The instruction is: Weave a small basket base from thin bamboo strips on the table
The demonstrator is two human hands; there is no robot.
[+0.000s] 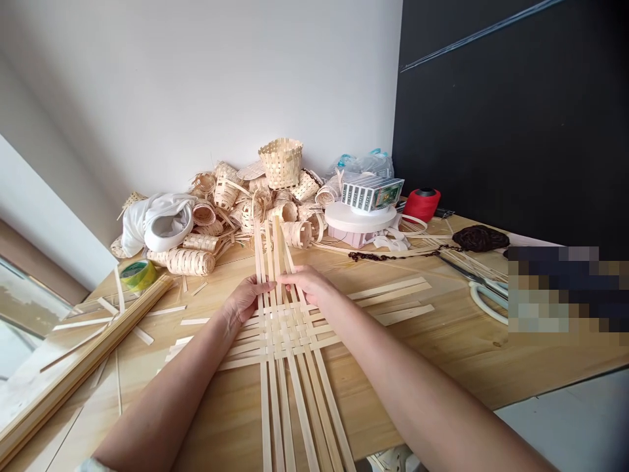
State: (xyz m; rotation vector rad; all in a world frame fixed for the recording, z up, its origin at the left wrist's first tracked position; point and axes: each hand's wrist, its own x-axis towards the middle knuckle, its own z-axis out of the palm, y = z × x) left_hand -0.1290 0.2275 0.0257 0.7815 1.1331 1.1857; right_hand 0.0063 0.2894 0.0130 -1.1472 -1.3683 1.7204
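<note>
Pale flat bamboo strips [304, 393] lie crossed on the table, interlaced over and under into a woven square [287, 331] at their middle. Beyond the far edge of this square, my left hand [246, 297] pinches the upright strips on the left side. Close beside it, my right hand [305, 282] has its thumb and fingers closed on the strips to the right. Loose strip ends reach toward me, to both sides and away toward the wall. My right forearm passes over part of the right-hand strips, and my left forearm covers some on the left.
Small woven baskets [281, 164] are heaped against the wall. A bundle of long strips [93, 357] and a tape roll [138, 274] lie left. Rightward are a white turntable [361, 216] with boxes, red thread [421, 204], dark cord [480, 237] and scissors [486, 295].
</note>
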